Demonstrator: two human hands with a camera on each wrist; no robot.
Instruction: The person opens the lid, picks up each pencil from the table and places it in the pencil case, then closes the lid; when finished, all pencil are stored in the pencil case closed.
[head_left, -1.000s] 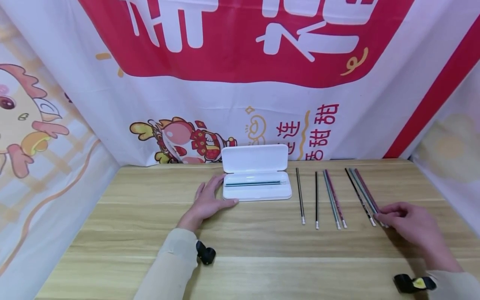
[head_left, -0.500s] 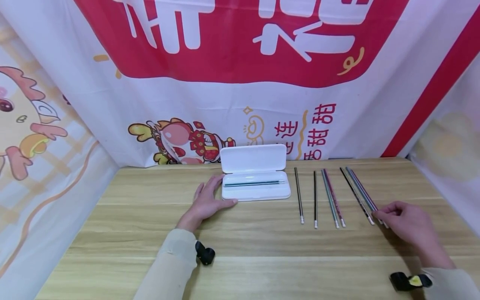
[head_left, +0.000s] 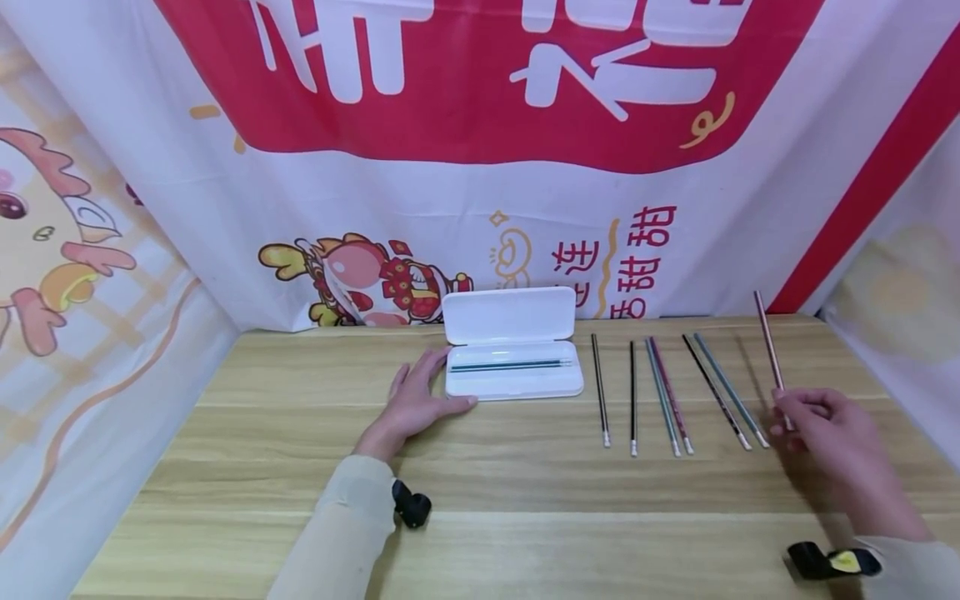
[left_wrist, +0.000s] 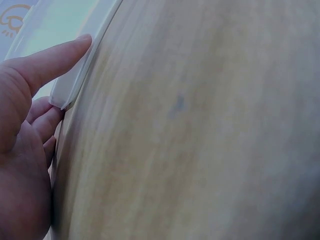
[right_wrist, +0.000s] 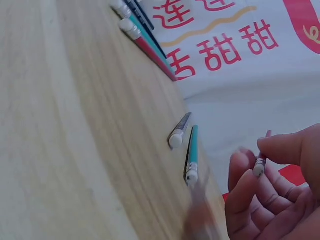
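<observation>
One case (head_left: 517, 385): two pencils (head_left: 510, 366) inside; six pencils (head_left: 633, 400) on table (head_left: 525, 475); one pencil (head_left: 768, 340) held; two hands (head_left: 411, 408).

Case (head_left: 517, 386): white, shallow, lid up, at back of table (head_left: 480, 542). Two teal pencils (head_left: 510, 366) lying lengthwise in it, erasers right. Left hand (head_left: 412, 404) on its left end, thumb at front edge. Pink pencil (head_left: 767, 342): metallic, lifted, far end up and leaning left, pinched near the eraser by right hand (head_left: 832, 442). Loose ones flat, white erasers at near end. Rightward from case: black pencil (head_left: 600, 392), second black pencil (head_left: 633, 400), teal pencil (head_left: 662, 392) close beside magenta pencil (head_left: 671, 396), then dark patterned pencil (head_left: 716, 392) and another teal pencil (head_left: 731, 390), slanted.
</observation>
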